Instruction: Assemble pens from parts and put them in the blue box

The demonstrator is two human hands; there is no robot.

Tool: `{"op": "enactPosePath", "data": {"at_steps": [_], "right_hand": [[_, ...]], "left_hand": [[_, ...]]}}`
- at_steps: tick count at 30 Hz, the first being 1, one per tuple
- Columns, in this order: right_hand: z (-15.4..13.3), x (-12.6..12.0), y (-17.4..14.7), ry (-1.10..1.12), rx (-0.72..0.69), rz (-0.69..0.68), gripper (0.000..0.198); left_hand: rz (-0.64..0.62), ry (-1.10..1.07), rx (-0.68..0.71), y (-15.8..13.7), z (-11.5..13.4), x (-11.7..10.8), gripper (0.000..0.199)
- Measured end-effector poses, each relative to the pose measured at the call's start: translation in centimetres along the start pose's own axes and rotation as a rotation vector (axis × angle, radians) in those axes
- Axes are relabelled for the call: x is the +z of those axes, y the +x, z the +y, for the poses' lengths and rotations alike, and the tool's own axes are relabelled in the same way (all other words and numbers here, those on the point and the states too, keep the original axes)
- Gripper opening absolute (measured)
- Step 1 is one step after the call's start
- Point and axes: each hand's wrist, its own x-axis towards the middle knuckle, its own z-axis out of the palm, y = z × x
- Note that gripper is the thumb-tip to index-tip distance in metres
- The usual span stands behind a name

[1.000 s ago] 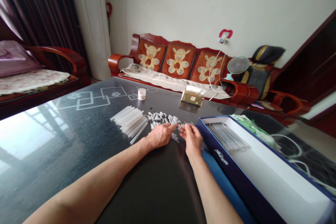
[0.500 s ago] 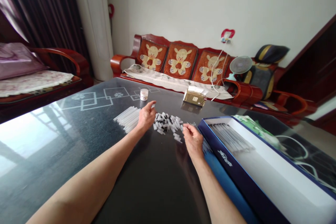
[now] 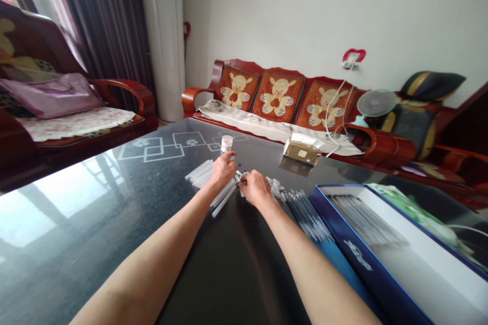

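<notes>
My left hand (image 3: 224,168) is closed, its fingers curled, just beyond the row of white plastic tubes (image 3: 200,172). What it holds, if anything, is hidden. Close beside it, my right hand (image 3: 256,187) reaches over a pile of small white and black plastic pieces (image 3: 275,186), fingertips pinched together at the pile's left part. Too little shows to name what is in that pinch. More tubes (image 3: 224,198) lie under and in front of my left wrist. Behind my left hand stands a small white tub (image 3: 226,143).
On the right, a long blue box (image 3: 358,244) holds a row of thin grey rods (image 3: 368,218). Thin refill-like sticks (image 3: 307,216) lie along its near side. A tissue box (image 3: 301,150) stands toward the back of the dark glossy table (image 3: 152,203); a sofa is behind.
My right hand has moved left, from the pile's right edge to beside my left hand. The view has turned to the left. My left hand stays closed near the tubes.
</notes>
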Motion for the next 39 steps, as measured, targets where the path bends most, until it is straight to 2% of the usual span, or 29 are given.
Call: {"op": "enactPosePath", "data": {"at_steps": [4,7,9,11,14,19,21,23,26,31,39], "right_hand": [[-1.1,1.2,1.6,-0.034,0.1,-0.074,0.011],[-1.2,1.7,1.9,0.002,0.144,-0.107,0.012],[-1.0,1.5,1.7,0.047,0.129,-0.067,0.013],[-0.3,0.8,1.2,0.158,0.088,0.034,0.014],[1.9,-0.6,-0.5,0.506,0.102,0.171,0.013],[6.5,-1.6,-5.5,1.287,0.44,0.208,0.034],[7.6,-1.4,-7.4,1.492,0.526,0.209,0.038],[8.2,-1.3,-8.8,1.62,0.553,0.211,0.036],[8.3,-1.0,-9.7,1.699,0.53,0.234,0.034],[8.2,-0.2,-9.9,1.702,0.536,0.303,0.033],[8.1,0.3,-10.1,1.611,0.534,0.313,0.033]], "left_hand": [[0.014,0.016,0.016,0.3,-0.5,0.4,0.042],[0.012,0.016,0.032,0.4,-0.7,0.6,0.041],[-0.001,0.011,0.035,0.3,-0.6,0.7,0.041],[-0.016,0.012,0.031,0.0,-0.4,0.8,0.04],[-0.063,0.017,0.063,-1.0,0.2,1.4,0.036],[-0.257,0.105,0.213,-4.0,2.3,4.0,0.034],[-0.314,0.168,0.292,-5.1,3.3,5.3,0.035],[-0.357,0.219,0.37,-6.1,3.9,6.4,0.034],[-0.402,0.238,0.47,-7.2,4.0,7.0,0.031],[-0.356,0.252,0.623,-8.7,2.5,6.1,0.032],[-0.351,0.415,0.657,-9.1,1.5,5.3,0.032]]}}
